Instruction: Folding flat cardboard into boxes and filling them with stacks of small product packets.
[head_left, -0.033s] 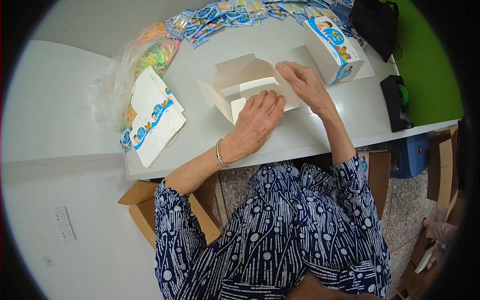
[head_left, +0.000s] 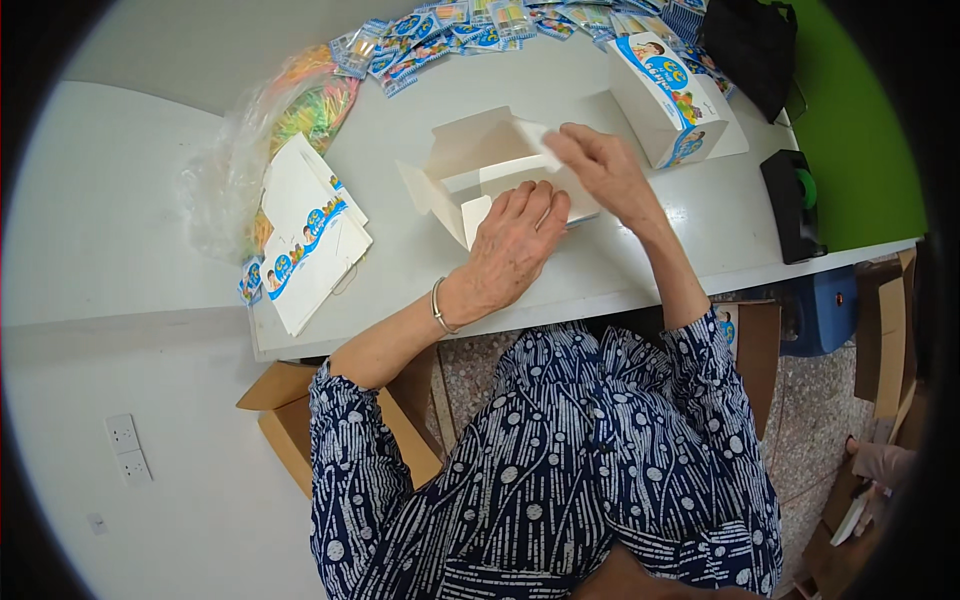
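A white folding carton [head_left: 472,146] sits on the table in front of me, its top open and flaps standing out. My left hand [head_left: 515,238] lies over its near side, fingers bent across the edge and holding it. At the carton's right end, my right hand [head_left: 606,172] has its fingers closed at a raised white flap [head_left: 534,138], which tilts inward. That flap is slightly blurred, and the near wall is mostly hidden under my left hand.
Flat printed cartons [head_left: 310,245] are stacked at left beside a clear bag of colourful sticks [head_left: 315,100]. Small blue packets [head_left: 430,40] line the back. An assembled carton [head_left: 665,100], a black bag [head_left: 750,55] and a tape dispenser [head_left: 792,208] stand at right.
My right hand has moved a little left, and the carton's right flap now leans further inward. My left hand and the carton have stayed in place.
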